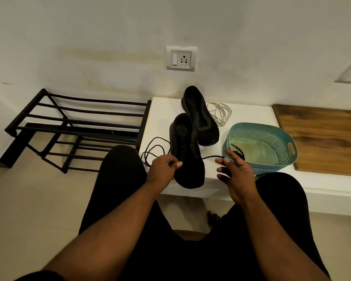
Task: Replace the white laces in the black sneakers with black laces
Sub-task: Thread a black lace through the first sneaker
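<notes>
Nearby, black sneaker [187,153], black-laced

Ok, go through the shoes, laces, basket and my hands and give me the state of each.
Near sneaker: on the table, black lace partly threaded.
Far sneaker: unlaced.
White laces: removed, piled beside it.
Basket: upright, holds another black lace.
Left hand: pinches the lace.
Right hand: open.

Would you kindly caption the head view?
Left hand pinches black lace beside near sneaker; right hand open.

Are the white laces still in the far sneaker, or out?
Out. The white laces lie coiled on the white ledge beside the far sneaker; its eyelets look bare.
</notes>
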A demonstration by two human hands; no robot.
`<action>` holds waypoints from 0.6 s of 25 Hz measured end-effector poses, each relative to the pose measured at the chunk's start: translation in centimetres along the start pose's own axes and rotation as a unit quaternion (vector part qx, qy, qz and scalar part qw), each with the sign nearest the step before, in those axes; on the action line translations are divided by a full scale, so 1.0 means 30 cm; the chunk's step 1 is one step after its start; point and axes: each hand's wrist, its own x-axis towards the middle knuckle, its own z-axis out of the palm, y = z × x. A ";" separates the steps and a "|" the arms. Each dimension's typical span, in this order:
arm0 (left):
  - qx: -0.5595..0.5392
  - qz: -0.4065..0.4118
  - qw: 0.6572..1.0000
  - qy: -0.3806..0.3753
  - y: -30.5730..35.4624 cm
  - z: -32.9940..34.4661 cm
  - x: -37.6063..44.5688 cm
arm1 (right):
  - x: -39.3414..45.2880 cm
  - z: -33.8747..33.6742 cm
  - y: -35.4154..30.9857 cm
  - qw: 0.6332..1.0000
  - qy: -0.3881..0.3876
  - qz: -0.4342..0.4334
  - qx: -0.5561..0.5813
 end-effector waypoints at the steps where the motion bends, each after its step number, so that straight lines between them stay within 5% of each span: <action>1: 0.045 0.010 0.999 0.006 -0.005 0.004 0.005 | 0.000 -0.002 -0.004 1.000 0.007 0.003 0.015; 5: 0.258 0.100 0.960 0.040 0.018 0.056 0.034 | 0.010 0.000 -0.011 0.988 -0.109 0.057 0.095; 7: 0.213 0.091 0.973 0.018 0.043 0.091 0.067 | 0.005 0.010 -0.001 0.989 -0.139 0.046 0.025; 10: 0.128 -0.026 0.990 -0.046 0.071 0.130 0.114 | 0.007 0.026 0.039 0.976 -0.035 -0.066 -0.203; 15: 0.100 -0.056 0.992 -0.047 0.081 0.198 0.149 | 0.121 0.068 0.035 0.970 -0.057 -0.062 -0.227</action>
